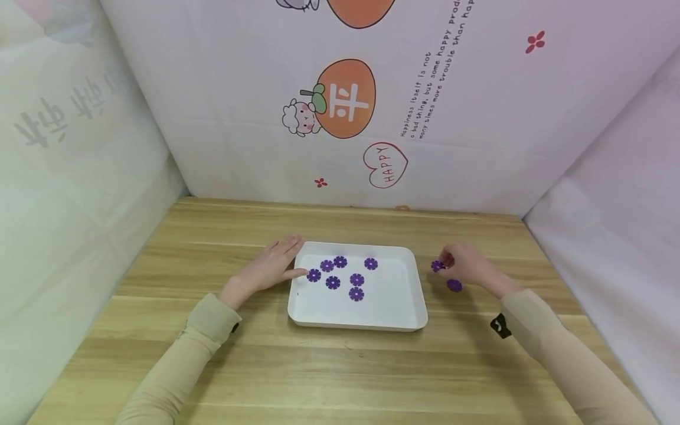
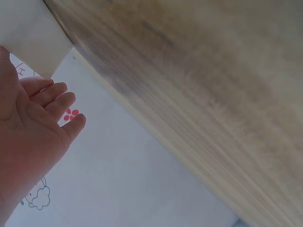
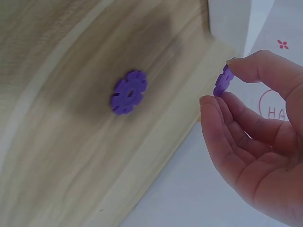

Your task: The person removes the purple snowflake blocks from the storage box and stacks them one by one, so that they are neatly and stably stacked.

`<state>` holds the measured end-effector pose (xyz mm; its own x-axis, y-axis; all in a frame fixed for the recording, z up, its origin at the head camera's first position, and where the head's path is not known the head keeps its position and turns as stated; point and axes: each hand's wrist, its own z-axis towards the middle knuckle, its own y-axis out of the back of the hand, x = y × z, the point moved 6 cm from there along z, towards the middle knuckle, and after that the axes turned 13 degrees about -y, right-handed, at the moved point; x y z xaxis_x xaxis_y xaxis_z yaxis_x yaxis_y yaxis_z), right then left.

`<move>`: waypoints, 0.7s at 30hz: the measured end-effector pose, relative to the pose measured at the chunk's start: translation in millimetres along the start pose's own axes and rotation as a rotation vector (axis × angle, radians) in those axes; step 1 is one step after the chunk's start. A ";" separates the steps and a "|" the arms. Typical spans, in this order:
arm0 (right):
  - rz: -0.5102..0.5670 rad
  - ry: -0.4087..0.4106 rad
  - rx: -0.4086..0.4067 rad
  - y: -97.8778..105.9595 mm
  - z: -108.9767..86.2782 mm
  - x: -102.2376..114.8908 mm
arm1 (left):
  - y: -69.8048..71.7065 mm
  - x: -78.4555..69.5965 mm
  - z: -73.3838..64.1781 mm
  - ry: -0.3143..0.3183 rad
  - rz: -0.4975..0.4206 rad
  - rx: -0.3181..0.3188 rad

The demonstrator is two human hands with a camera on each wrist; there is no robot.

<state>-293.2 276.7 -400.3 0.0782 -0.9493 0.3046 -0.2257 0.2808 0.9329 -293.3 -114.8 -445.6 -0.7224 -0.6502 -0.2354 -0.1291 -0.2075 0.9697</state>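
Note:
In the head view my right hand (image 1: 465,264), just right of the white tray (image 1: 388,316), pinches a purple notched disc (image 1: 437,266) between thumb and fingers. The right wrist view shows that disc (image 3: 223,81) held edge-on above the table. A second purple disc (image 3: 129,92) lies flat on the wood beneath that hand. At the tray's left rim rests my left hand (image 1: 271,263), fingers extended and holding nothing, its thumb reaching over the rim beside a disc (image 1: 313,275). Several more purple discs (image 1: 356,293) lie flat inside the tray, mostly in its left and middle.
The tray sits on a wood-grain table (image 1: 340,378). A printed white sheet (image 1: 457,165) rises behind the table's far edge, with white sheets at the left (image 1: 69,195) and right (image 1: 616,236) sides.

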 end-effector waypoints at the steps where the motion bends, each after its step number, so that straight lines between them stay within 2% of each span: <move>1: -0.004 -0.007 0.002 -0.5 -0.4 -1.9 | 0.3 0.0 0.1 -0.001 0.001 0.000; 15: 0.035 -0.061 0.036 -8.7 -11.0 -25.7 | -4.5 2.8 1.9 0.000 0.007 0.001; 21: 0.018 -0.053 0.011 -14.5 -12.7 -36.6 | -3.7 2.0 2.3 -0.004 0.009 -0.003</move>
<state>-280.4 309.2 -422.5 0.0224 -0.9504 0.3101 -0.2368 0.2963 0.9253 -295.9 -113.7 -449.5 -0.7264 -0.6489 -0.2266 -0.1204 -0.2044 0.9715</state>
